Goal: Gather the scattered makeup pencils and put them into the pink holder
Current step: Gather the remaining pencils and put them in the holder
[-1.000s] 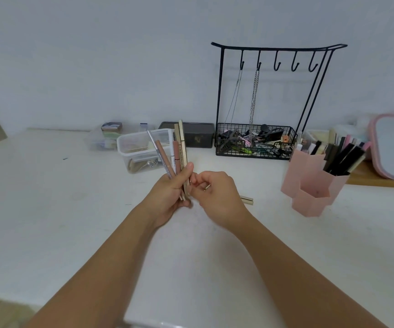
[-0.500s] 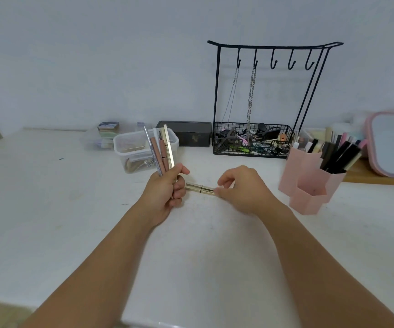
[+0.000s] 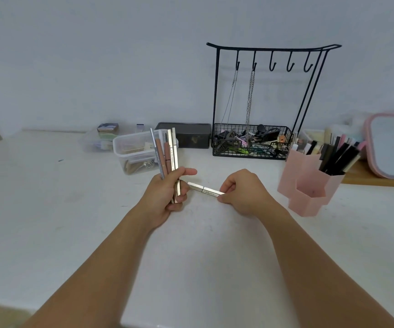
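White tabletop. Left hand: grips upright bundle of makeup pencils. Right hand: pinches one gold pencil, level, tip toward bundle. Pink holder: far right, part-filled. Advice: align pencil parallel before tucking in.

Your right hand has drawn away from your left hand toward the frame's centre-right, now pinching a slim champagne-gold makeup pencil lifted off the white tabletop.
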`<state>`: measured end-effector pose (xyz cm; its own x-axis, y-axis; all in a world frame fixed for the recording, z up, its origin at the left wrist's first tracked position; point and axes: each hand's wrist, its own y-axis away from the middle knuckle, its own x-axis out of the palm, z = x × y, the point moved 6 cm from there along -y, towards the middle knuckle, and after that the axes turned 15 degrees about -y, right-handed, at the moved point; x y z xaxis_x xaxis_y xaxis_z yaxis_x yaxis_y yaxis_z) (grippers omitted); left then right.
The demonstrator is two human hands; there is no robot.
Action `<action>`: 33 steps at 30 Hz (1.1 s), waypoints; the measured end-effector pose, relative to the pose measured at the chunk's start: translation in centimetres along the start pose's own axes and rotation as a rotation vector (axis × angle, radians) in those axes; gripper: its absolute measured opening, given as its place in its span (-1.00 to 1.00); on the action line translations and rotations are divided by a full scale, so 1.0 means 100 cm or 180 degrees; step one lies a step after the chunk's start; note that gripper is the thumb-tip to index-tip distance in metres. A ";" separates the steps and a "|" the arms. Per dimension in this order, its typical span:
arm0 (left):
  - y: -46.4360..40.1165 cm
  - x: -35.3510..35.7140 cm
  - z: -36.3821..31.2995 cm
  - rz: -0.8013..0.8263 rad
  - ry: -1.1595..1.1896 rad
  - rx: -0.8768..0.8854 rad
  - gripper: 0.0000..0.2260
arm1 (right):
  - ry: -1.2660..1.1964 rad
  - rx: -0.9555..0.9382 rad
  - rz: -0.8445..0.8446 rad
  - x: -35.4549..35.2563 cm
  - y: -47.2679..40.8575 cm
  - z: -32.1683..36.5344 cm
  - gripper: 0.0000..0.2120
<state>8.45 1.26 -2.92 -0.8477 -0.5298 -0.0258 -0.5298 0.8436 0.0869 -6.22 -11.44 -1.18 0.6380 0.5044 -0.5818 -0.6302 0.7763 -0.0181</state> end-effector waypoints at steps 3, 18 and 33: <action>0.000 0.001 0.000 0.0009 -0.0044 0.0000 -0.75 | -0.0108 -0.0064 -0.0111 -0.003 0.001 0.001 -0.92; 0.011 0.028 0.000 0.0693 0.0106 -0.0063 -0.64 | -0.2902 -0.0015 -0.0066 0.002 0.023 0.040 -0.86; 0.019 0.034 -0.006 0.0884 -0.0448 0.0146 -0.61 | -0.3106 0.0198 -0.0101 0.019 0.024 0.036 -0.81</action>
<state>4.55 0.97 -2.22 -0.9535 -0.2640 -0.1454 -0.2754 0.9591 0.0651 -4.95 -7.23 0.64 0.7578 0.5526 0.3471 -0.5998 0.7993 0.0370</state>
